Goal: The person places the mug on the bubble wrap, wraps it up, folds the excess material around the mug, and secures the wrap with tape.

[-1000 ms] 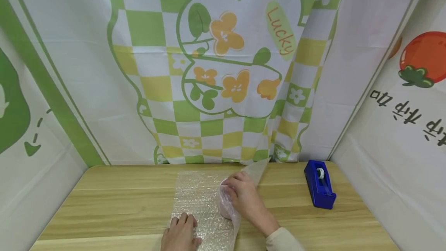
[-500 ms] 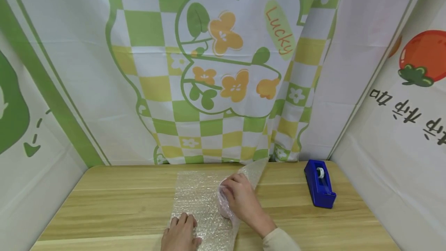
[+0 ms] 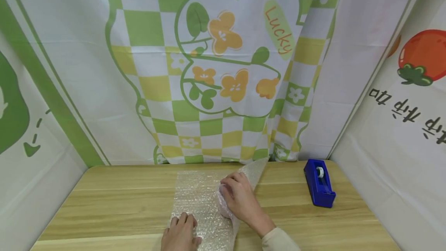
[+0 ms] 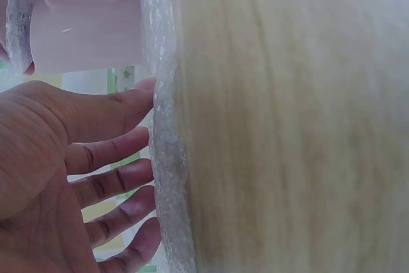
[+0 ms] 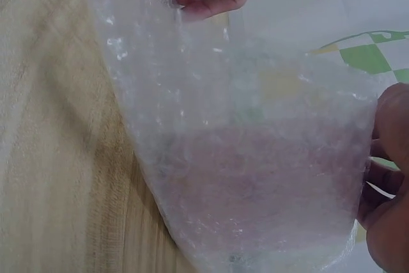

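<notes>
A pale pink mug with a handle stands on a sheet of bubble wrap, its right side covered by a raised part of the sheet. My right hand grips the raised wrap at the mug's top, fingers curled over the edge. Through the film, the mug's pink body shows in the right wrist view. My left hand rests on the flat bubble wrap to the mug's front left, thumb and fingertips pressing the sheet down. In the head view, the right hand hides most of the mug's rim.
A blue tape dispenser with a white roll stands at the right on the wooden table. One corner of the bubble wrap sticks up near the back edge. A checked curtain hangs behind the table.
My right hand has shifted slightly left, drawing the raised wrap closer over the mug's top, so less of the rim shows. The left hand has stayed in place.
</notes>
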Tool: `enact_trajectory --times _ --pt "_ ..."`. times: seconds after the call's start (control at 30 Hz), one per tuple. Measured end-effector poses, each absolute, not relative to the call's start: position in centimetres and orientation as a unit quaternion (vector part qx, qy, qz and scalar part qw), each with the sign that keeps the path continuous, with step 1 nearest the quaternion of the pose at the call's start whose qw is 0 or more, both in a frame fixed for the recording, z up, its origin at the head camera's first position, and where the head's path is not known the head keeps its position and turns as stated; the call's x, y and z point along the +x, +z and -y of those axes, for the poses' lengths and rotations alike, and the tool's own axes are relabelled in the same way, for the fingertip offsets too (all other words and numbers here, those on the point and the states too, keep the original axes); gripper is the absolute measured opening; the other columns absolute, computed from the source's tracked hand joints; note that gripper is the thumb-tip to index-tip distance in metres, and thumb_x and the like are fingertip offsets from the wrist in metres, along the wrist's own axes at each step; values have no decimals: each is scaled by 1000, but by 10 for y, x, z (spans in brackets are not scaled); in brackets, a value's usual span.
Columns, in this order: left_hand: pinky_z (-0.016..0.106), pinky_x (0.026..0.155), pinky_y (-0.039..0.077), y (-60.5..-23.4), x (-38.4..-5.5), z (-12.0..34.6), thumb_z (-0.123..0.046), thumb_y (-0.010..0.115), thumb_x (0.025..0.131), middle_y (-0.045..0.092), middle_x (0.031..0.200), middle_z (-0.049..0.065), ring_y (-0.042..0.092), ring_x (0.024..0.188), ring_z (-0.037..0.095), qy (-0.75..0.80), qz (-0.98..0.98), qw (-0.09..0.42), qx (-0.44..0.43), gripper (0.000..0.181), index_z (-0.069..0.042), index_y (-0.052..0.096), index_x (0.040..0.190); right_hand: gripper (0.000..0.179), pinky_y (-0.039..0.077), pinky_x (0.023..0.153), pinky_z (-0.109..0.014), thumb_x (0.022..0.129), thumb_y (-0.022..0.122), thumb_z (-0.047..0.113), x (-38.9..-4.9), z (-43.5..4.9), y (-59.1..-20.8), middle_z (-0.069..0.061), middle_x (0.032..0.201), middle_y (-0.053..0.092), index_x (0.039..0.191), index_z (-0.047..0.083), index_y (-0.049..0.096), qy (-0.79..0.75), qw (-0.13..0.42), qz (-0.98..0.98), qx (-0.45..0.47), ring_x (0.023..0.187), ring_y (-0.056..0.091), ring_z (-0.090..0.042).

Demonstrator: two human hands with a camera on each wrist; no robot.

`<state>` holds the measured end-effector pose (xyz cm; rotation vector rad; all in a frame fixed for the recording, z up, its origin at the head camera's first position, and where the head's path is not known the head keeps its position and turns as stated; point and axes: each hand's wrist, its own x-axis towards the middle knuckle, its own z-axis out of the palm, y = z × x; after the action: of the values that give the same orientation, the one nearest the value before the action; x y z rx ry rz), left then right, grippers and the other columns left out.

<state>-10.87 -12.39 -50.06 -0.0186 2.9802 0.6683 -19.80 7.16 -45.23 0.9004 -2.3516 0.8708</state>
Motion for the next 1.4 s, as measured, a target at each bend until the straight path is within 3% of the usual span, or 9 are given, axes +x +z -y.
enact_trajectory --times 0.5,0.77,0.93,1.4 --pt "52 73 50 -498 -109 123 -26 88 77 52 97 1 52 97 33 216 -976 40 -9 37 -14 58 96 15 54 79 -32 86 81 12 -197 -65 -454 -4 100 63 99 6 74 302 238 867 316 95 57 -19" --pt "52 72 50 -499 -109 123 -26 88 77 52 96 2 52 97 33 218 -975 35 -6 37 -14 59 95 53 49 91 -45 77 91 27 -193 -64 -453 -16 121 54 117 4 65 279 275 890 234 112 50 -32" --pt "52 72 50 -502 -108 124 -27 89 76 52 96 1 53 96 33 219 -975 27 -4 37 -15 59 94 75 45 91 -48 69 94 42 -191 -63 -453 -15 113 51 121 2 57 277 268 910 151 106 49 -32" --pt "56 76 50 -500 -108 123 -26 88 77 52 98 2 52 100 35 229 -973 38 -9 37 -14 59 95 67 44 86 -48 69 89 46 -190 -57 -453 -13 107 55 114 4 60 282 220 929 97 102 51 -32"
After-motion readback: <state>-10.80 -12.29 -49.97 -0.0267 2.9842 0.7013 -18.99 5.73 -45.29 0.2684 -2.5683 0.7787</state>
